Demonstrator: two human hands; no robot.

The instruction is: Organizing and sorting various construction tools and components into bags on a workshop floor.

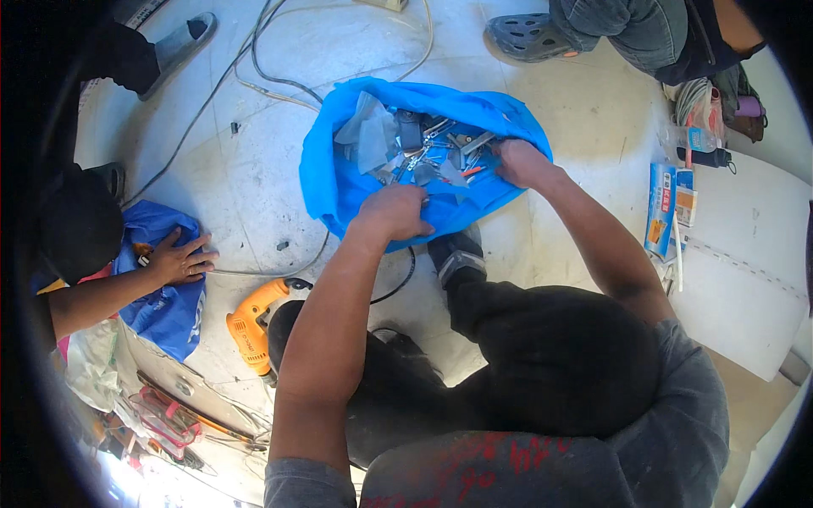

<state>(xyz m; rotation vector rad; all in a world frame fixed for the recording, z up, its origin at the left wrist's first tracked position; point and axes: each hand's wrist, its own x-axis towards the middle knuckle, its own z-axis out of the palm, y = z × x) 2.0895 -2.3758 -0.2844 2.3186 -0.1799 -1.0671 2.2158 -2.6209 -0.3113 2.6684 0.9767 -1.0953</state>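
A wide-mouthed blue bag (329,182) sits on the floor in front of me, its rim folded open. Inside it lie many small metal fittings (415,159), a crumpled translucent plastic bag (370,140) and a dark block-shaped piece (410,131). My left hand (394,212) is closed on the bag's near rim, thumb and fingers pinching the fabric. Across the right rim reaches my right hand (522,163), its curled fingers against the bag's inner side beside a grey metal bar (477,143). Its fingertips are partly hidden.
An orange power drill (252,326) lies left of my legs. Cables (193,131) cross the floor. At the left, another person's hand (179,256) rests on a blue bag (161,317). Another person's shoe (527,38) is at the top. A white panel (745,271) and blue box (660,209) are right.
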